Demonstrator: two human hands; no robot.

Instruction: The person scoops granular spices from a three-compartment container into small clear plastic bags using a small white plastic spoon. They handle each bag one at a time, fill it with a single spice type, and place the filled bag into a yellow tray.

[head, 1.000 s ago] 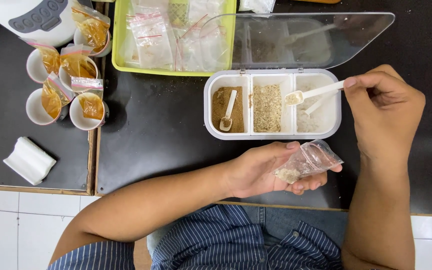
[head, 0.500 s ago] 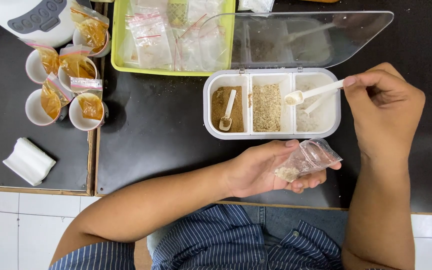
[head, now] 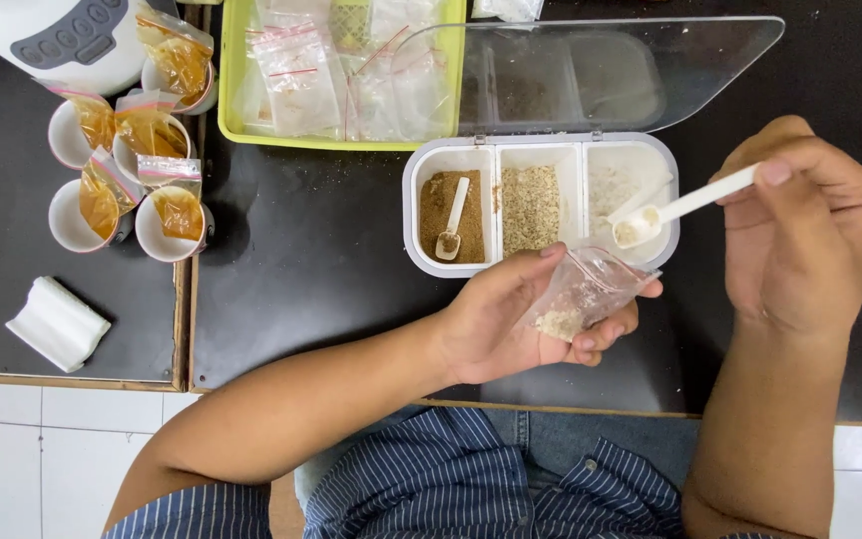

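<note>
My left hand (head: 511,324) pinches the bag (head: 581,294) open near the box (head: 541,205), so my right hand's (head: 800,230) pinched spoon (head: 685,207) tips powder straight in.

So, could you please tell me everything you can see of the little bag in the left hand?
The bag is small, of clear thin plastic with a red zip strip at its mouth. It lies tilted across the left hand, pinched between thumb and fingers, its mouth toward the spoon. A little pale grainy powder sits in its lower corner. It is held above the dark table's edge.
</note>
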